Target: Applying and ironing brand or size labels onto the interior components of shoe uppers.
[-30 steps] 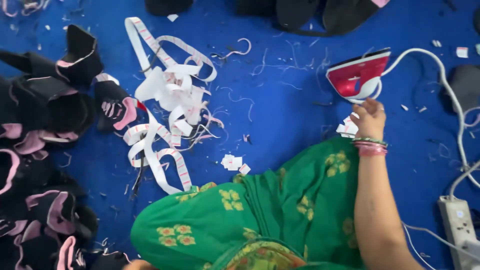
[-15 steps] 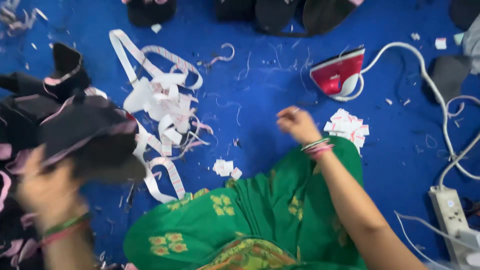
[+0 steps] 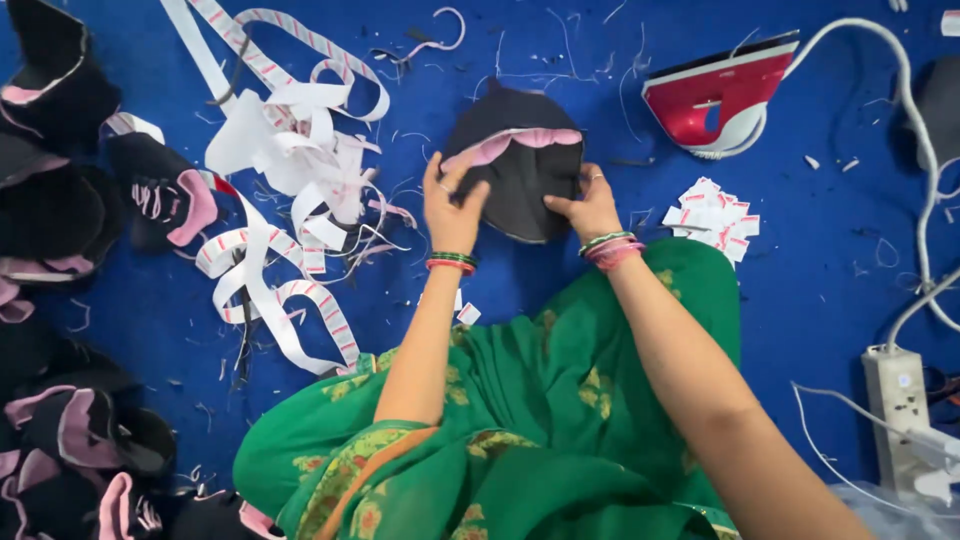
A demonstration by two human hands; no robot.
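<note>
The blue cloth floor [image 3: 800,250] now carries a rounded black fabric piece with pink lining [image 3: 515,170], brought from the dark heap at far left [image 3: 50,210] to the middle. The left hand [image 3: 452,205] and right hand [image 3: 590,208] both press flat on its near edge, fingers spread. The red-and-white iron [image 3: 725,95], released, stands just right, beside small white labels [image 3: 712,215].
</note>
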